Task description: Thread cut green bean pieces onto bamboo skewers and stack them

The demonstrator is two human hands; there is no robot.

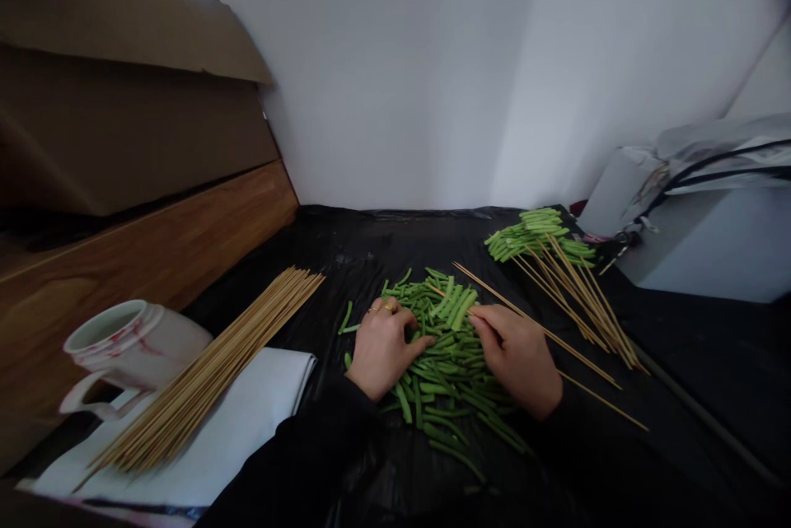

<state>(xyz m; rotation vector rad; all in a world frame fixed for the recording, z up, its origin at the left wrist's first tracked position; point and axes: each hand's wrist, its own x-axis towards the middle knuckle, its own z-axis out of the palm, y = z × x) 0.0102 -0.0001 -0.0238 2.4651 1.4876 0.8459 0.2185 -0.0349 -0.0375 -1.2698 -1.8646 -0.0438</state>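
Observation:
A loose pile of cut green bean pieces [442, 380] lies on black plastic sheeting. My right hand [519, 355] is closed, its thumb and fingertips pinching a thin wooden skewer by a row of bean pieces [456, 306] threaded side by side. On the left edge of the pile rests my left hand [386, 344], thumb and fingers apart, a ring on one finger; nothing shows in its grasp. Two skewers [556, 338] pass by my right hand, one slanting behind it. Farther back on the right, several skewers [574, 289] carry stacked bean pieces [535, 233].
A thick bundle of bare skewers [203, 371] lies on folded white paper [272, 388] at the left, beside a white and red mug [145, 347]. A cardboard box [129, 116] stands behind. A pale box [710, 240] with plastic and black straps is at the right.

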